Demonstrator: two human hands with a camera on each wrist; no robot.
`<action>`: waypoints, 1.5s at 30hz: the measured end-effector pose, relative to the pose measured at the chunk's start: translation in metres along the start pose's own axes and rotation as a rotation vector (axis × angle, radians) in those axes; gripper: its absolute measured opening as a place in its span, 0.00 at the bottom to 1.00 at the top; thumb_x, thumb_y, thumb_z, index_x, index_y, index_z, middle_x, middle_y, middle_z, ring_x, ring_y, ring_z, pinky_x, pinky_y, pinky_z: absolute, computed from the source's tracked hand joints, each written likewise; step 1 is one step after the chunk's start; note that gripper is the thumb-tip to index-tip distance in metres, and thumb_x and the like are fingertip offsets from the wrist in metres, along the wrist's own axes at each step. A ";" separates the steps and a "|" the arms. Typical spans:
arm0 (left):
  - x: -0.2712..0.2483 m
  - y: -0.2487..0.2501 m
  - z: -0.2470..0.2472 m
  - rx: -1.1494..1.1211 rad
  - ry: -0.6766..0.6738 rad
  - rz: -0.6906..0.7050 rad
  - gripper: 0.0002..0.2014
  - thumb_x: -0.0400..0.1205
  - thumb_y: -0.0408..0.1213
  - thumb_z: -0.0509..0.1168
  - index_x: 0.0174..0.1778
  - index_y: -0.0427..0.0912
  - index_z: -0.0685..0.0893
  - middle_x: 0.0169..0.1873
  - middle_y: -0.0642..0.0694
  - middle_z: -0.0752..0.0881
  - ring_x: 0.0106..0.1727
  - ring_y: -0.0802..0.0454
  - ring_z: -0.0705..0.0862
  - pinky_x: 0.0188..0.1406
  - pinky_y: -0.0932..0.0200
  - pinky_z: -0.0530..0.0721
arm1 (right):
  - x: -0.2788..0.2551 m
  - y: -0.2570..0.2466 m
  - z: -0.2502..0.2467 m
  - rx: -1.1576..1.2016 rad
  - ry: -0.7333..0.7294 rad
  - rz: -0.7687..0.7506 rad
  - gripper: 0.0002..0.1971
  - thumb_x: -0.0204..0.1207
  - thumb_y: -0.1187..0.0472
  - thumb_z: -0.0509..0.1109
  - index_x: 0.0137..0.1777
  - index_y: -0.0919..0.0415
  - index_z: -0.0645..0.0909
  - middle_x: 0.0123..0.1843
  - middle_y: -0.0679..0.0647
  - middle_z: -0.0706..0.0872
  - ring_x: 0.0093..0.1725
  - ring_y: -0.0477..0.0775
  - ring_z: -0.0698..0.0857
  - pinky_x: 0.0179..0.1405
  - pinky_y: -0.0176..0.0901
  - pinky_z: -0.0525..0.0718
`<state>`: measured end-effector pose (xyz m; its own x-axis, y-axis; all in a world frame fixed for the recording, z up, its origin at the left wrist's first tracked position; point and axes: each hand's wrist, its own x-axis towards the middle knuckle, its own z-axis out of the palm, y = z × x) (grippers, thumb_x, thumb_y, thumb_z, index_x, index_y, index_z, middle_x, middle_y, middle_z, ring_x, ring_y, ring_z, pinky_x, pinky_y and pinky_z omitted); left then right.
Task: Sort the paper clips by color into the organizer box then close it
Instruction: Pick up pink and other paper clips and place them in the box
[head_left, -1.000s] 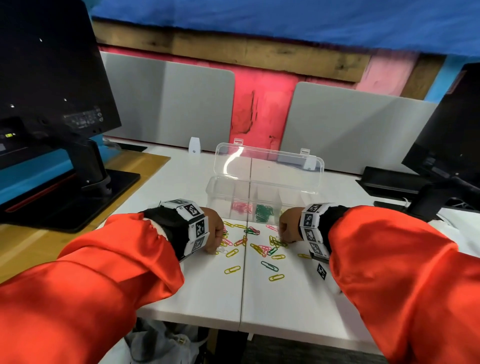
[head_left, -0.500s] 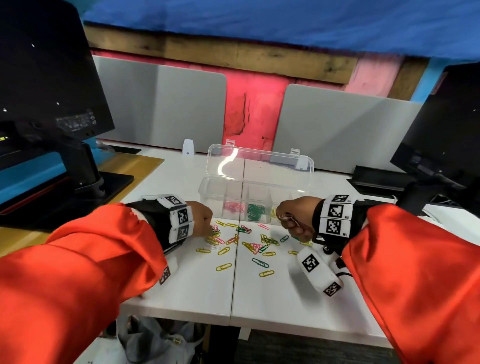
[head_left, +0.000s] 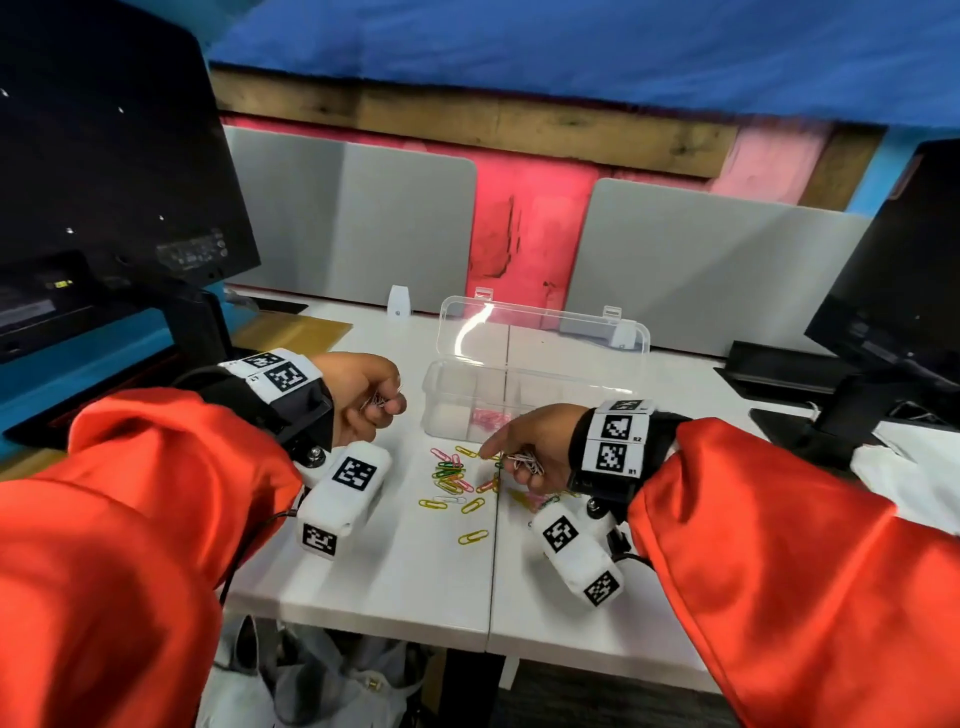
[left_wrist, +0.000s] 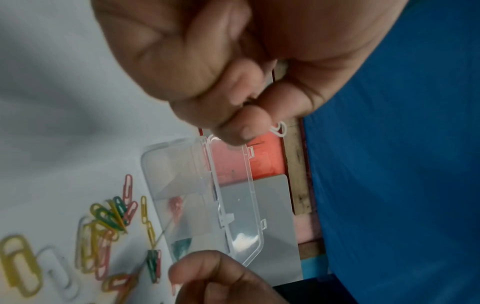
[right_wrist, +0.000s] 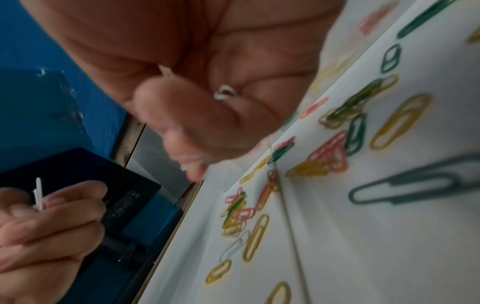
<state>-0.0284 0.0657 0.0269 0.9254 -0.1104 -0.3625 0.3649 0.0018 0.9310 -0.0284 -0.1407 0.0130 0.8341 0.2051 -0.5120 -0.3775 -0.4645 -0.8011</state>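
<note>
Head view: the left hand (head_left: 363, 397) at centre left and the right hand (head_left: 530, 449) at centre each hold white paper clips (head_left: 525, 461) in curled fingers, above loose coloured clips (head_left: 452, 478) on the counter (head_left: 395, 571); the open organizer box (head_left: 519, 384) stands just behind. Left wrist view: fingers (left_wrist: 241, 123) pinch a white clip (left_wrist: 279, 128) at upper centre. Right wrist view: curled fingers (right_wrist: 182, 115) trap a white clip (right_wrist: 224, 92) at centre.

White desk (head_left: 395, 582), grey dividers (head_left: 691, 270), pink wall (head_left: 524, 218)

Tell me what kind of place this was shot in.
Probably an office workstation: a white desk, grey partition screens behind it, and dark monitors on stands at either side. A clear organizer box and loose paper clips lie on the desk.
</note>
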 end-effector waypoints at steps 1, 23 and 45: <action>0.000 -0.001 -0.002 0.011 -0.006 -0.007 0.14 0.76 0.23 0.45 0.27 0.42 0.60 0.13 0.45 0.72 0.09 0.58 0.63 0.10 0.80 0.55 | 0.001 -0.001 0.005 -0.038 -0.037 0.011 0.12 0.81 0.67 0.57 0.37 0.63 0.78 0.26 0.55 0.73 0.23 0.47 0.69 0.14 0.28 0.64; 0.003 -0.014 -0.024 0.017 0.054 -0.047 0.16 0.78 0.26 0.54 0.25 0.42 0.63 0.13 0.45 0.72 0.09 0.59 0.63 0.10 0.79 0.56 | 0.041 -0.022 0.036 -1.160 0.012 -0.215 0.10 0.72 0.53 0.74 0.51 0.55 0.84 0.40 0.48 0.82 0.45 0.46 0.79 0.60 0.42 0.81; 0.009 -0.015 0.045 1.099 -0.003 -0.021 0.11 0.80 0.47 0.65 0.39 0.44 0.78 0.26 0.50 0.71 0.26 0.54 0.69 0.23 0.67 0.65 | 0.008 -0.013 -0.022 -0.293 0.084 0.000 0.08 0.67 0.67 0.61 0.28 0.61 0.68 0.25 0.57 0.71 0.19 0.51 0.67 0.19 0.27 0.61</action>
<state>-0.0299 0.0201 0.0117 0.9194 -0.1020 -0.3799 0.0896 -0.8860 0.4549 -0.0080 -0.1514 0.0263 0.8692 0.1386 -0.4746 -0.2555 -0.6958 -0.6712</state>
